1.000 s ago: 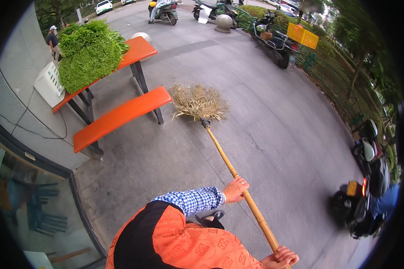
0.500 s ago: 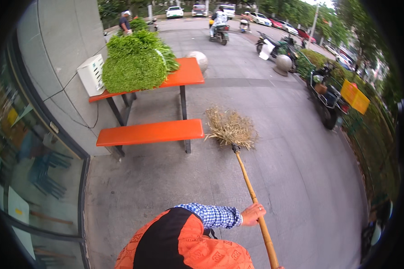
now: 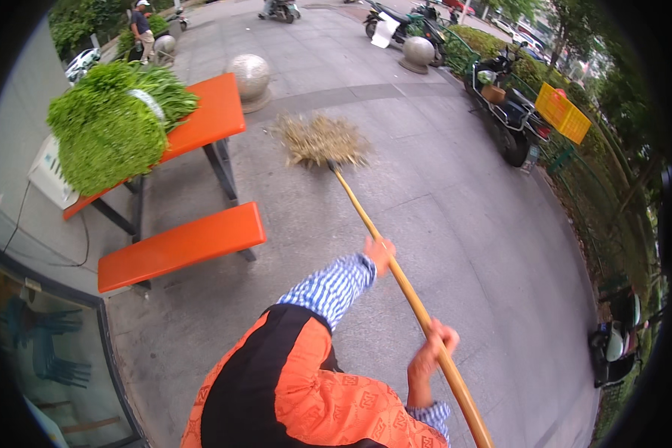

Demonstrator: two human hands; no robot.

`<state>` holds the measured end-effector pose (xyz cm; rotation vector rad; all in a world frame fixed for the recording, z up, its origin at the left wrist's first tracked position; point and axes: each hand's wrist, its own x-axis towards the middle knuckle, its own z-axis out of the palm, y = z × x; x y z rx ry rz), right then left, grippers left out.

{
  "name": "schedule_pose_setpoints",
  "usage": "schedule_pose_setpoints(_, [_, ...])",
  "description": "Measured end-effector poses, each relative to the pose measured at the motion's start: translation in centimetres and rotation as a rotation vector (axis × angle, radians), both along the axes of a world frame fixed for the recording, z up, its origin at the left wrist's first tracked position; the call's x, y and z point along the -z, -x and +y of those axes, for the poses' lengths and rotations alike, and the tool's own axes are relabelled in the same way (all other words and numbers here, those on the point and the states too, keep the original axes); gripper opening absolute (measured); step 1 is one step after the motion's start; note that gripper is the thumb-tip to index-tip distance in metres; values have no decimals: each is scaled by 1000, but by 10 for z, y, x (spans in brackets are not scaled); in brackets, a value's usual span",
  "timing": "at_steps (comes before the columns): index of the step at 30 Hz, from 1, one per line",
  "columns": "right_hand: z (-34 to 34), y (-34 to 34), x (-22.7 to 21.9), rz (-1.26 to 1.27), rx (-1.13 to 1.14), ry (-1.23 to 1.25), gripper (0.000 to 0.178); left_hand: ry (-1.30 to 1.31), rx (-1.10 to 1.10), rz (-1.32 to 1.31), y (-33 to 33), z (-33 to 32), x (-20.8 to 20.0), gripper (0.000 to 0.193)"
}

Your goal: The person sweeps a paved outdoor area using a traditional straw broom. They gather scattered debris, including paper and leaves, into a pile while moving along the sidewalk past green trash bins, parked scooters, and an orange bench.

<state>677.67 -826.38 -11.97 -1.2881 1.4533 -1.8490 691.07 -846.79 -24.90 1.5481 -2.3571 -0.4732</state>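
Note:
A long broom with a bamboo handle (image 3: 368, 219) slants away from me across the paving. Its head of dry, straw-coloured twigs (image 3: 322, 140) is slightly blurred and rests at the ground beyond the bench. My left hand (image 3: 381, 255) is closed around the handle at mid-length, the arm in a blue checked sleeve stretched forward. Lower on the same handle, nearer my body, my right hand (image 3: 431, 349) is wrapped round it. The handle's near end runs out past the bottom edge of the picture.
To the left stand an orange table (image 3: 220, 108) bearing bundled greens (image 3: 108, 134) and a white box (image 3: 50, 178), and an orange bench (image 3: 183, 245). Stone balls (image 3: 251, 77) (image 3: 417, 52) stand ahead. A parked scooter (image 3: 511, 123) with a yellow crate (image 3: 563, 112) lines the right-hand hedge.
The broom head has moved forward and left. My left hand has reached farther out with the handle, and my right hand has come up into view. My view has turned rightward.

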Motion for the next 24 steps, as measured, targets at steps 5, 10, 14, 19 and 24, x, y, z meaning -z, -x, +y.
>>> schedule_pose_setpoints(5, [-68,22,-54,-85,-95,-54,21,377,31,405,-9,-104,-21,17])
schedule_pose_setpoints(10, [-4,70,-140,-277,380,304,23,227,268,467,32,-64,-62,14])
schedule_pose_setpoints(14, [26,102,-148,-447,313,357,29,63,497,530,92,-6,-16,18])
schedule_pose_setpoints(19, [21,132,-82,-639,496,351,32,-74,608,236,100,-30,11,20])
schedule_pose_setpoints(24, [-11,173,-16,-604,289,288,31,95,611,4,113,-89,66,21])
